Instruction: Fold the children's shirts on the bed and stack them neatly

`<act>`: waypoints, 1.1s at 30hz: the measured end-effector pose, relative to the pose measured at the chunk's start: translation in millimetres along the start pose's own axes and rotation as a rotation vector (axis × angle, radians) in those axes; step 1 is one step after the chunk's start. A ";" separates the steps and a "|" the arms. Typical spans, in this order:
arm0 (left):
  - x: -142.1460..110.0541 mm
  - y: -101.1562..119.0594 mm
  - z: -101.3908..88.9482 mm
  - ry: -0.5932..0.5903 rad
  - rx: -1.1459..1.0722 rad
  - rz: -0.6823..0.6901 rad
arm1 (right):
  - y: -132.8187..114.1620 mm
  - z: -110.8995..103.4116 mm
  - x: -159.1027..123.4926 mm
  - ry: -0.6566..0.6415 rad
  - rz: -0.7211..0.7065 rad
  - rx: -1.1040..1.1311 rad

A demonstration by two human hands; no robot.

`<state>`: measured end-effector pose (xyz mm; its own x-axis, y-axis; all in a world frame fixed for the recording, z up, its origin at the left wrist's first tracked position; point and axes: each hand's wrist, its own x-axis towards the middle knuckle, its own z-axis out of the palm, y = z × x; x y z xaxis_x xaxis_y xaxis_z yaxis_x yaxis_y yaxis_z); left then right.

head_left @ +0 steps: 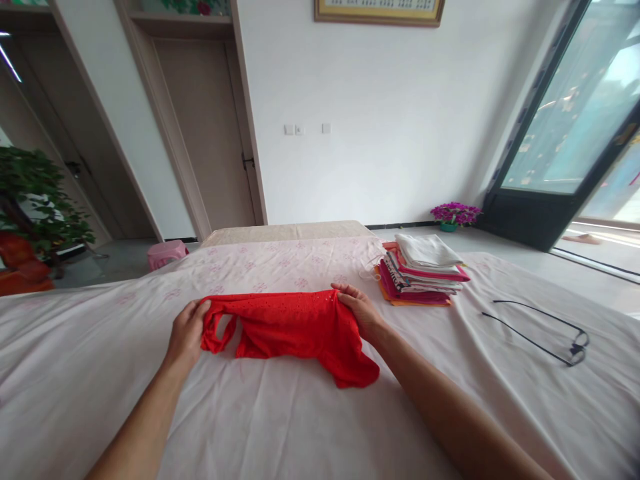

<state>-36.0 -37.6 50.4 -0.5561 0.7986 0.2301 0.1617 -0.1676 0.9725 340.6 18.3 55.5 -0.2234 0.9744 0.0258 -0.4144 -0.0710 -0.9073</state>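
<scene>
Fingers (349,291) closed on red cloth (290,327) — left hand (187,331) at its looped end, right hand (367,316) opposite.

Left hand (187,332): bare. Behind it, left forearm (143,415) is also bare, smooth in outline, broadening away from the hand. Right hand (361,312): bare. Behind it, right forearm (440,400) is bare, shows at greater length, broadens likewise. Nail detail: too small to read.

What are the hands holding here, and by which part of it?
A red garment: the left hand grips its strap-like end, the right hand its opposite upper corner.
</scene>
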 end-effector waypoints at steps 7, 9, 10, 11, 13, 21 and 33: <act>3.9 1.5 -6.0 0.017 -0.015 -0.044 | -12.2 2.7 -5.8 0.041 0.032 0.127; 0.6 8.1 -3.1 0.039 0.154 0.053 | -12.4 15.5 -14.1 -0.057 0.076 0.164; -4.2 14.4 1.0 0.044 0.259 0.105 | -11.0 23.6 -18.9 -0.109 0.103 0.183; -11.6 22.4 7.0 0.020 0.339 0.138 | -8.7 32.3 -23.8 -0.152 0.130 0.201; -34.1 41.5 24.3 -0.147 0.337 0.109 | -2.8 49.6 -33.3 -0.216 0.173 0.245; -122.8 56.6 89.4 -0.604 -0.274 -0.271 | 3.1 81.9 -58.5 -0.442 0.263 0.290; -54.2 78.9 56.1 -0.420 -0.703 -0.557 | 34.2 29.0 12.5 -0.310 -0.047 -0.524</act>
<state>52.6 -61.7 112.6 -0.0499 0.9849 -0.1658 -0.6316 0.0975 0.7691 298.0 21.9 37.0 -0.4941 0.8610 0.1203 0.0415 0.1616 -0.9860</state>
